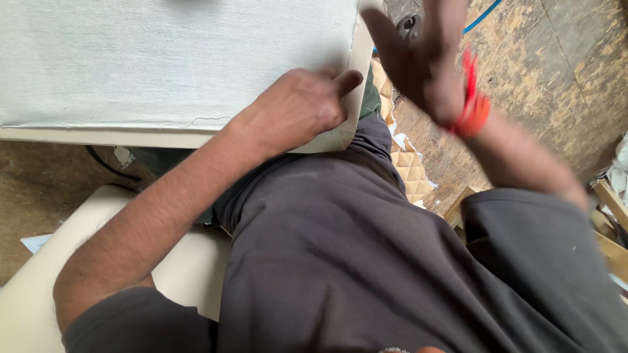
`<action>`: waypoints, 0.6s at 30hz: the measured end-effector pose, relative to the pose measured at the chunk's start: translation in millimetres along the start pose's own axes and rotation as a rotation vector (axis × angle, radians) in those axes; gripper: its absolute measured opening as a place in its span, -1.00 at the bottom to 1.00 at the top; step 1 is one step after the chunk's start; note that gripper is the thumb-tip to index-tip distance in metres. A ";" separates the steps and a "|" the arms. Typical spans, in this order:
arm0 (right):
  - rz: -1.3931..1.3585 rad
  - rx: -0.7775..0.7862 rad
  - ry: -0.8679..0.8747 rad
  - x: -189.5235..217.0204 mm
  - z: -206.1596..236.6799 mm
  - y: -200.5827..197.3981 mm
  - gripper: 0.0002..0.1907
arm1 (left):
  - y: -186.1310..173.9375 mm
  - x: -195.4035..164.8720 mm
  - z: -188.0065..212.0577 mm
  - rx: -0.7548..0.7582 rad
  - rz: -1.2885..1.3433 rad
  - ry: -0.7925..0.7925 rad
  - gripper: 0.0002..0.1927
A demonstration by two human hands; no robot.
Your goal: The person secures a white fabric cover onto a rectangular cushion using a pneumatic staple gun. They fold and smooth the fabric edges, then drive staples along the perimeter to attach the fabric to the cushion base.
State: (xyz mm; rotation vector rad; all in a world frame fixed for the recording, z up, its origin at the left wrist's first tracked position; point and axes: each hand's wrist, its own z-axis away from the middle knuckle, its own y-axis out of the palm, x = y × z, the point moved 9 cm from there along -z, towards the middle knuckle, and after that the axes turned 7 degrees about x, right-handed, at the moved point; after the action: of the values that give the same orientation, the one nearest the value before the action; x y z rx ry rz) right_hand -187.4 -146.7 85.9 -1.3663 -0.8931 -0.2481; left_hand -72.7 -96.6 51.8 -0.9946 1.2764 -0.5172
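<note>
Nearest, your dark grey shirt [366, 261] fills the lower middle of the view, draped over your torso and lap, with both short sleeves at the bottom corners. Beside it, lower left, a cream padded cushion [39, 287] lies under your left elbow, smooth and plain. Next, your left forearm runs up from the lower left to your left hand [297, 108], which is curled loosely, knuckles up, pressing on the near right corner of the upholstered panel [163, 59]; the forefinger points out along the corner edge, the remaining fingers are folded under, and you cannot tell whether they pinch the fabric or only rest on it. That panel is a flat board covered in pale, woven whitish cloth with a cream border [98, 136] showing along its near and right edges; it occupies the upper left of the view and its corner sits over your lap. Right of it, your right hand [418, 62] is raised in the air, blurred, fingers spread apart and holding nothing, clear of the panel; an orange-red thread band [474, 108] circles the wrist. Between panel and right arm, scraps of tan quilted material [412, 171] lie on the floor. Farther off, the worn plywood floor [549, 78] spreads across the upper right, with a blue cable [481, 16] near the top edge and pale wooden offcuts [608, 222] at the right edge.
</note>
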 end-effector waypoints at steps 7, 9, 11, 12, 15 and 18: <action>-0.996 -0.023 0.735 -49.0 148.5 105.2 -0.33 | 9.9 16.9 0.2 -0.062 0.167 0.044 -0.85; -1.011 -0.023 0.717 -47.0 150.8 108.9 -0.34 | 8.9 16.8 9.6 -0.159 0.169 -0.010 -0.93; -1.035 0.022 0.701 -44.7 143.9 108.3 -0.38 | -0.2 17.3 30.8 -0.264 0.115 -0.088 -0.72; -1.057 0.065 0.692 -43.9 138.7 108.1 -0.41 | -10.0 20.7 55.3 -0.313 0.058 -0.139 -0.59; -1.046 0.172 0.722 -45.3 126.1 112.9 -0.47 | -38.6 74.1 144.4 -0.287 -0.088 -0.600 -0.20; -0.996 0.257 0.758 -46.5 120.1 114.6 -0.52 | -31.9 127.2 244.0 0.173 -0.170 -1.317 0.15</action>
State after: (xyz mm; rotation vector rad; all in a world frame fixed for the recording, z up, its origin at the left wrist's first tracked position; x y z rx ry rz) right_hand -194.1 -25.5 -36.6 -0.4072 -0.8334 -1.2694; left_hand 197.3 -135.6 3.7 -0.9920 -0.0286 -0.0173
